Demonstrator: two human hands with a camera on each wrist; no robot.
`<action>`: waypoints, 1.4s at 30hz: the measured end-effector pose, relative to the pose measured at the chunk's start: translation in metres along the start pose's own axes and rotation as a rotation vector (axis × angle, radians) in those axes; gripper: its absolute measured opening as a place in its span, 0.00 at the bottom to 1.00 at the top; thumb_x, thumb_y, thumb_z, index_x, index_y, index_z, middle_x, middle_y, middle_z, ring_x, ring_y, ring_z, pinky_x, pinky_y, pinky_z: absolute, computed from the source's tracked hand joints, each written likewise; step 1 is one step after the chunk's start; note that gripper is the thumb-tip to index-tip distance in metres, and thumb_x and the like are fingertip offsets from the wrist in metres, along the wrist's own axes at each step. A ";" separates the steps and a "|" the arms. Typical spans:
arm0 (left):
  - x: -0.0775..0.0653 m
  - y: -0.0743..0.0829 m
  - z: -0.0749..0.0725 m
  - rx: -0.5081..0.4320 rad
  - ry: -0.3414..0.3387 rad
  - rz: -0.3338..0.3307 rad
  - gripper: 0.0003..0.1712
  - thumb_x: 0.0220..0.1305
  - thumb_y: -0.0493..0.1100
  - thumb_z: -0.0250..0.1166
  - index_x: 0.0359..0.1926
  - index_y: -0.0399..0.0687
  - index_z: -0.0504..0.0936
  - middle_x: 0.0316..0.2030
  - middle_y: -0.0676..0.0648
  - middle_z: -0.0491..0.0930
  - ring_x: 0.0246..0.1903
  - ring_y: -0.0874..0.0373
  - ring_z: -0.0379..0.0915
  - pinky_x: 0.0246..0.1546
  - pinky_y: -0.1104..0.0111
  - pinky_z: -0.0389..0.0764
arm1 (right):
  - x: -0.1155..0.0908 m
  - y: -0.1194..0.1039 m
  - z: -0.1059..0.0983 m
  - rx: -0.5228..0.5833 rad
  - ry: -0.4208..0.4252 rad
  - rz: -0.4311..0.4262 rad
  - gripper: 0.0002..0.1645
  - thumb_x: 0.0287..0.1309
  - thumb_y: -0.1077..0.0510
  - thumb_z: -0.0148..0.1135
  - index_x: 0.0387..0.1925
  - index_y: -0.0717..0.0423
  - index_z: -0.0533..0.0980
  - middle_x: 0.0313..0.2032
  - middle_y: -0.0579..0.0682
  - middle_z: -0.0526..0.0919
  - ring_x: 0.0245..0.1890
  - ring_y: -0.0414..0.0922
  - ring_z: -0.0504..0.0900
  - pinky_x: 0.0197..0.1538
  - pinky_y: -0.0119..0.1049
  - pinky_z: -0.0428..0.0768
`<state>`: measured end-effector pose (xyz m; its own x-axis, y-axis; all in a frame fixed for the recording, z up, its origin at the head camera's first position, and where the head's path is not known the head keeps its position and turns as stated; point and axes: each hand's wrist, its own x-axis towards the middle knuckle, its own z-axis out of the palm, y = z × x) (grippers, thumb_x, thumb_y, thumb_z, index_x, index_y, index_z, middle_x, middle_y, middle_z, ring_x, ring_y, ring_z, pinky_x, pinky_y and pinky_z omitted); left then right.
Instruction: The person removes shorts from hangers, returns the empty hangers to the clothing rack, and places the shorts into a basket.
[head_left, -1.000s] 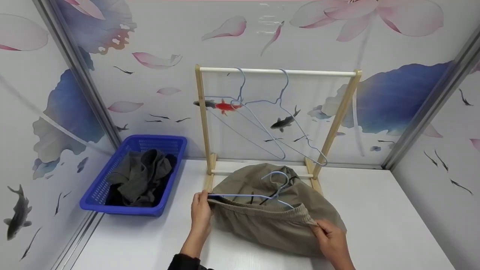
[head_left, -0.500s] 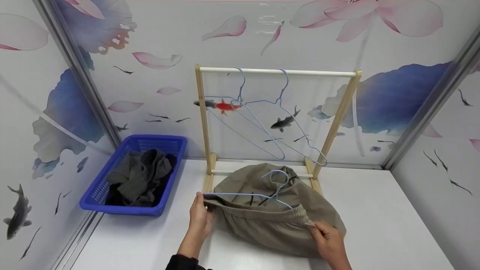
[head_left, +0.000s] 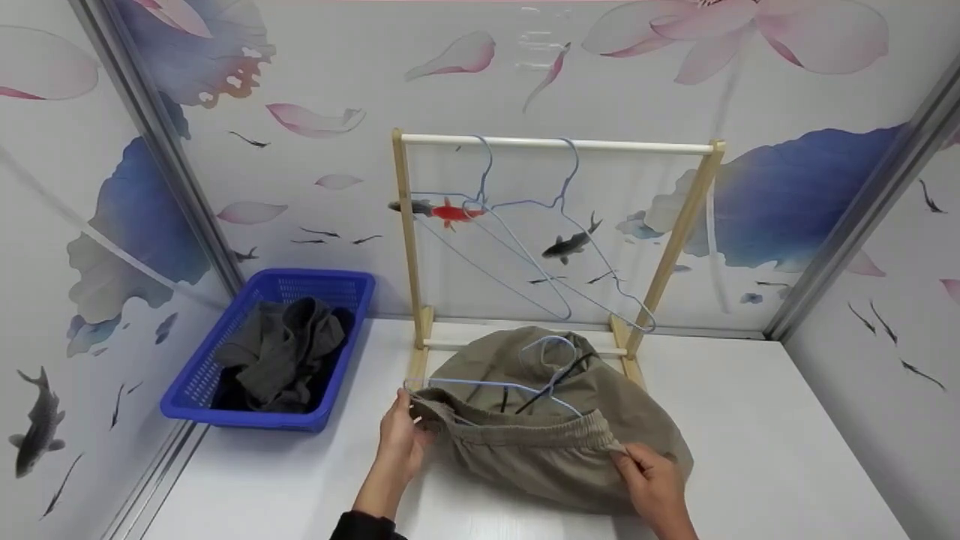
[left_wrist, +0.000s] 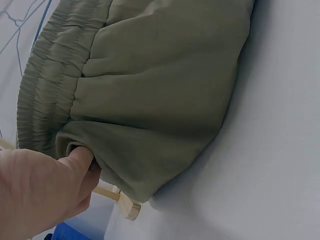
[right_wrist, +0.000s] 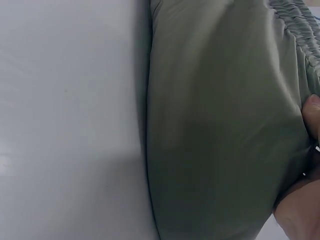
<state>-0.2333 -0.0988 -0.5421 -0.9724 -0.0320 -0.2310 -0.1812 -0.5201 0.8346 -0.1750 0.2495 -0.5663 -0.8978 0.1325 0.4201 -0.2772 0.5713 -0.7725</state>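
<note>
Olive-green elastic-waist pants [head_left: 540, 465] lie bunched on the table, their waistband spread between both hands. At the waistband's left end, my left hand [head_left: 403, 439] grips the fabric, beside the tip of a blue wire hanger [head_left: 480, 383]. The left wrist view has this hand [left_wrist: 47, 185] with its thumb hooked into a fold at the gathered waistband [left_wrist: 45, 95]. My right hand [head_left: 654, 476] pinches the waistband's right end; only part of it [right_wrist: 297, 210] enters the right wrist view. The hanger's right arm goes down inside the waist opening, where its end is hidden.
Behind the pants stands a wooden rack [head_left: 410, 255] with a white top rail [head_left: 637, 145]. Two blue wire hangers [head_left: 517, 240] hang from it. On the left, a blue basket [head_left: 262, 277] holds dark crumpled clothes [head_left: 281, 356]. Printed wall panels enclose the table.
My left hand has shifted slightly left and down, and the waistband's left end has folded inward. The hanger's left end now shows above the fabric edge. The right hand has moved a little left.
</note>
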 end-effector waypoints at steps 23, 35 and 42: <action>-0.019 0.016 0.026 0.718 0.187 0.401 0.23 0.72 0.36 0.55 0.65 0.32 0.70 0.59 0.33 0.75 0.58 0.41 0.74 0.55 0.52 0.78 | 0.003 -0.009 0.002 -0.007 -0.071 0.166 0.09 0.65 0.66 0.67 0.28 0.54 0.83 0.29 0.44 0.82 0.26 0.33 0.72 0.31 0.30 0.73; -0.021 0.019 0.042 1.272 -0.001 0.918 0.27 0.65 0.37 0.67 0.64 0.35 0.75 0.60 0.36 0.72 0.61 0.40 0.72 0.60 0.47 0.74 | 0.002 -0.012 0.000 0.001 -0.097 0.141 0.08 0.64 0.66 0.68 0.29 0.53 0.84 0.29 0.44 0.83 0.27 0.34 0.72 0.31 0.30 0.73; -0.011 0.019 0.050 1.450 -0.143 1.031 0.29 0.65 0.38 0.70 0.65 0.36 0.75 0.62 0.38 0.74 0.63 0.41 0.72 0.64 0.43 0.71 | 0.005 -0.012 0.000 -0.016 -0.049 0.022 0.12 0.60 0.69 0.70 0.26 0.50 0.84 0.28 0.41 0.83 0.27 0.31 0.72 0.31 0.29 0.74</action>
<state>-0.2331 -0.0656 -0.4981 -0.7543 0.2810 0.5934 0.5544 0.7568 0.3463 -0.1759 0.2435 -0.5553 -0.9193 0.1052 0.3792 -0.2525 0.5814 -0.7735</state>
